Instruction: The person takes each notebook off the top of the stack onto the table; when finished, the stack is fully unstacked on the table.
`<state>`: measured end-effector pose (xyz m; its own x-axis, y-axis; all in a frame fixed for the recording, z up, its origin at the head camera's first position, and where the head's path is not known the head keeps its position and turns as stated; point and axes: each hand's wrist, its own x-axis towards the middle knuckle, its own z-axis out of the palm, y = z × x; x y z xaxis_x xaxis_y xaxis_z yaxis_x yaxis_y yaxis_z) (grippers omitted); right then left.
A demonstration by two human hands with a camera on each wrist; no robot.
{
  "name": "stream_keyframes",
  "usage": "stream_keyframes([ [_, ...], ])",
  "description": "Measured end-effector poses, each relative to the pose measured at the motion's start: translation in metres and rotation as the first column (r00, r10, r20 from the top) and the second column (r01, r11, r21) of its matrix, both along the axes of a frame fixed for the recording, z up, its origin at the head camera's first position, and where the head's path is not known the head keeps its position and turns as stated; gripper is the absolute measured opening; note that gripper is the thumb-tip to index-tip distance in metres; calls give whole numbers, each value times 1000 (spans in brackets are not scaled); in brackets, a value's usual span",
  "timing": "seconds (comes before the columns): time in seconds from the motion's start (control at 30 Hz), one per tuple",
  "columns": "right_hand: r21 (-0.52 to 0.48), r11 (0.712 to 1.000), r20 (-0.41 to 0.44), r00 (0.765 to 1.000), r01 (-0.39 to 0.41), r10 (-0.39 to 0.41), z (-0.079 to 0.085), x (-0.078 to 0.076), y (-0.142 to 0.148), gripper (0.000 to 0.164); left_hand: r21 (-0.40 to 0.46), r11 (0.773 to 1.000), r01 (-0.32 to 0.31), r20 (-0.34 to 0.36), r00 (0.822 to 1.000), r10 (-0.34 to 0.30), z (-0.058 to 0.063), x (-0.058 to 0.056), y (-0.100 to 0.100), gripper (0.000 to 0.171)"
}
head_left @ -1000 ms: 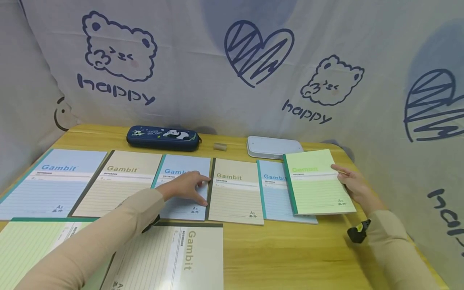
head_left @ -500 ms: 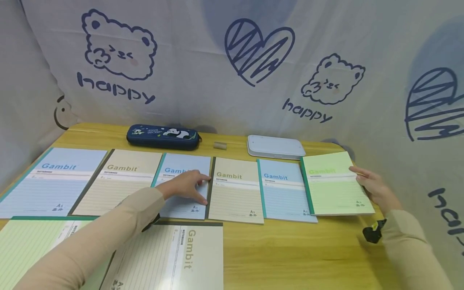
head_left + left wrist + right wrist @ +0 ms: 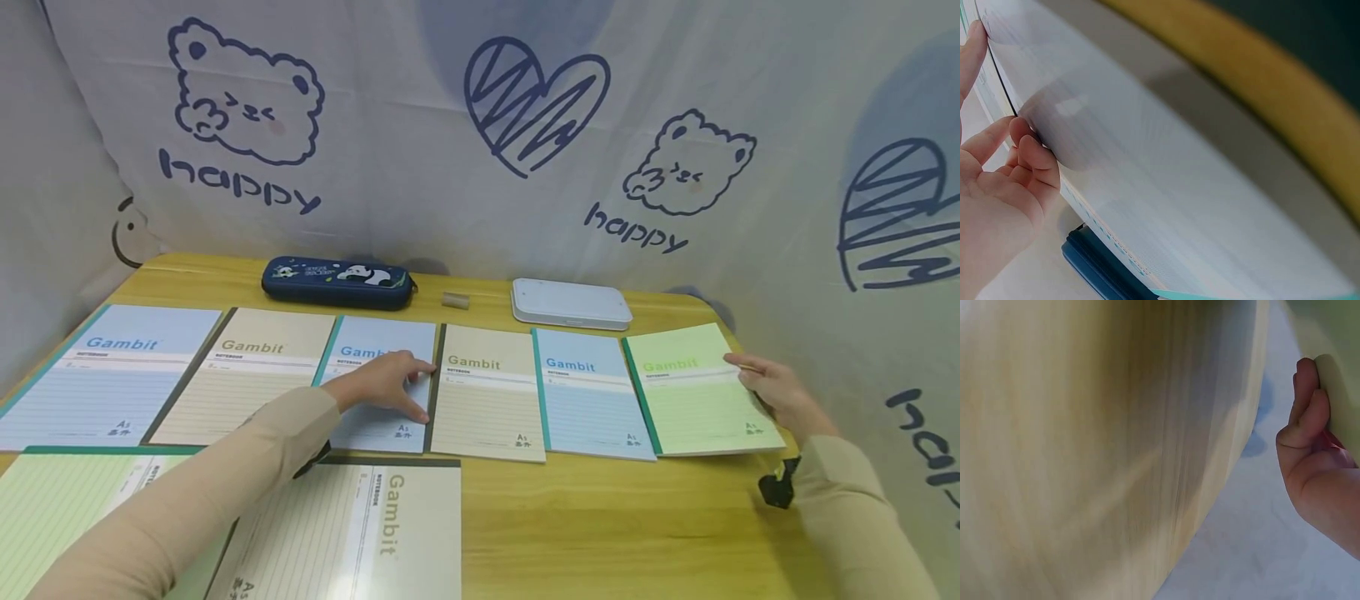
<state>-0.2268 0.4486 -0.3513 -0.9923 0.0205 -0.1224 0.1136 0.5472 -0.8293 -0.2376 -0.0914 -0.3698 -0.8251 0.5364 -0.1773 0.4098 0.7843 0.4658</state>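
Note:
My right hand [image 3: 782, 392] holds a green notebook [image 3: 693, 408] by its right edge, at the right end of a row of notebooks. In the right wrist view the fingers [image 3: 1305, 394] bend against the notebook's underside. The notebook's left spine lies beside a blue notebook [image 3: 588, 408]. Over another blue notebook [image 3: 386, 332] lies my left hand [image 3: 378, 383], thumb and forefinger spread apart. Their tips touch the dark spine of a beige notebook [image 3: 487, 408]. The left wrist view shows the other fingers of that hand [image 3: 1007, 194] loosely bent, holding nothing.
Left in the row are a beige notebook [image 3: 247, 367] and a blue one [image 3: 112, 383]. Closer in lie a green notebook [image 3: 60, 500] and a beige one [image 3: 337, 533], turned sideways. Behind stand a dark blue pencil case [image 3: 337, 285], a small brown piece [image 3: 455, 301] and a white case [image 3: 572, 305].
My right hand has carried the green notebook rightward, off the blue notebook beneath it, and lowered it beside that one. My left hand has stayed in place.

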Motion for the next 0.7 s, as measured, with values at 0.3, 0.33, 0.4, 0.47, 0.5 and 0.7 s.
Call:
stream_keyframes([
  [0.3,204,974,19,995,-102,100,9,3,-6,43,7,1000,6,-2,1000,-6,0,0,-1,79],
  [0.33,207,972,18,994,-111,110,9,4,-6,43,6,1000,2,0,1000,-2,0,0,-1,79],
  [0.4,203,972,11,993,-120,120,8,4,-5,42,8,1000,3,-1,1000,-3,0,1,-1,79],
  [0.47,190,974,-4,992,-123,126,6,4,-5,41,9,1000,3,-4,1000,-3,1,1,-1,79],
  [0.5,182,975,-4,991,-128,131,5,4,-4,41,9,1000,4,-4,1000,-4,1,1,-1,79],
  [0.7,129,962,67,970,-241,234,-1,5,-1,58,6,1000,10,-9,1000,-10,2,1,-1,78],
])
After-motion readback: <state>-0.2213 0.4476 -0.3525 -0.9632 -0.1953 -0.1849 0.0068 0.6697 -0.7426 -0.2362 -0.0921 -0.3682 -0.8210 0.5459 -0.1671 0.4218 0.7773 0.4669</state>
